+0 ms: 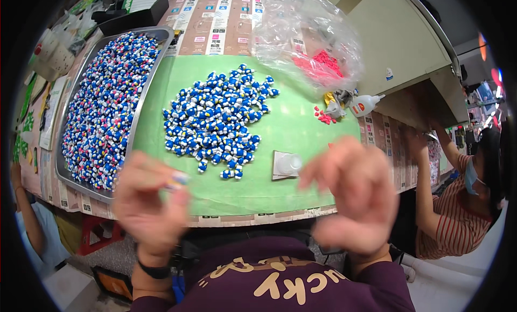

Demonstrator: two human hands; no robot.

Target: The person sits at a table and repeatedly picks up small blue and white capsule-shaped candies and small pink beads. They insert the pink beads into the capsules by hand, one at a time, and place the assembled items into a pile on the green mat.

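My left hand (pixel 151 199) is raised at the near left, by the tray's near corner. Its thumb and fingers pinch a small blue-and-white figurine (pixel 177 179), blurred by motion. My right hand (pixel 355 193) hovers at the near right, also smeared, with its fingers curled; whether anything is in them does not show. Just left of it, a small white cup (pixel 289 164) stands on a square card (pixel 278 173). In the middle of the green sheet (pixel 226 196) lies a loose pile of blue-and-white figurines (pixel 215 118).
A metal tray (pixel 141 94) full of similar figurines stands at left. Clear plastic bags (pixel 307 26) with pink pieces (pixel 328 63) lie at the back right. Nearby are loose pink pieces (pixel 324 117) and a white squeeze bottle (pixel 366 104). Other people (pixel 458 204) sit right and left.
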